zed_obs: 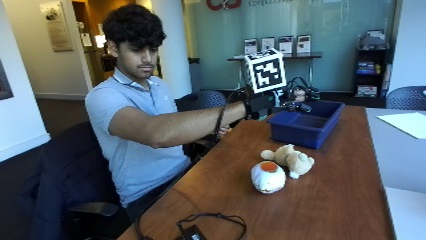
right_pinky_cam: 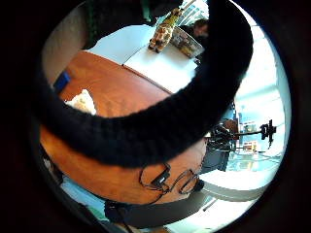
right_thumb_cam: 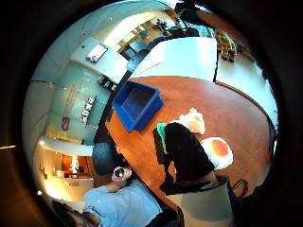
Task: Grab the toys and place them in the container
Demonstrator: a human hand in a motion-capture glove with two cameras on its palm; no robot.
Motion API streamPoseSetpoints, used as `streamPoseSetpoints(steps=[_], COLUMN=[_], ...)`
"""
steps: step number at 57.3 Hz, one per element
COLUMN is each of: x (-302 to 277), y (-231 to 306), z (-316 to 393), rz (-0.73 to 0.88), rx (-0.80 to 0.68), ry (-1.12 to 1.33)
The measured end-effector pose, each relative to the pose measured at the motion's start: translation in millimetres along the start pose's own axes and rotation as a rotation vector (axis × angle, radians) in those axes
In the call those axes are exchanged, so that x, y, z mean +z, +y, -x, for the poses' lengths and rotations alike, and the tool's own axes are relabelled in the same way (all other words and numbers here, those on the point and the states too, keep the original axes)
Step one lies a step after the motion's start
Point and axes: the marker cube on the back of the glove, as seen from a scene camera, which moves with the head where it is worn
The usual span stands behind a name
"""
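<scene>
My gloved right hand (zed_obs: pixel 266 107) is raised just above the near left corner of the blue container (zed_obs: pixel 306 125), whose inside (right_thumb_cam: pixel 137 106) looks bare. A tan teddy bear (zed_obs: pixel 289 159) lies on the brown table, with a round white toy with an orange patch (zed_obs: pixel 268 176) beside it on the near side. Both lie apart from the hand. The thumb side palm view shows the bear (right_thumb_cam: pixel 191 120) and the white toy (right_thumb_cam: pixel 217 152) next to the black glove (right_thumb_cam: pixel 187 153). A strip of green (right_thumb_cam: pixel 162 135) shows at the glove's edge; I cannot tell what it is.
A black cable (zed_obs: pixel 200 225) lies coiled near the table's front end. A white table (zed_obs: pixel 399 165) adjoins on the right with a sheet of paper (zed_obs: pixel 406 122). A giraffe toy (right_pinky_cam: pixel 165 31) stands on the white surface farther off. Office chairs stand behind the container.
</scene>
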Motion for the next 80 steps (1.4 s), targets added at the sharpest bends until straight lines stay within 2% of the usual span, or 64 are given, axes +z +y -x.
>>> streamPoseSetpoints(steps=[15, 27, 33, 37, 42, 45, 54, 64, 72, 80], x=[38, 131, 193, 214, 202, 189, 135, 53, 1, -19], y=[5, 41, 61, 67, 63, 57, 21, -46, -99, -134], z=[-2, 5, -2, -4, -8, -12, -5, 53, 126, 208], rz=[0.146, 0.422, 0.407, 0.273, -0.013, -0.103, -0.186, -0.273, -0.287, -0.284], rx=[0.032, -0.001, -0.017, -0.037, -0.055, -0.061, -0.005, -0.064, -0.149, -0.246], ry=[0.022, -0.001, 0.054, 0.040, 0.045, 0.058, -0.070, -0.132, -0.174, -0.235])
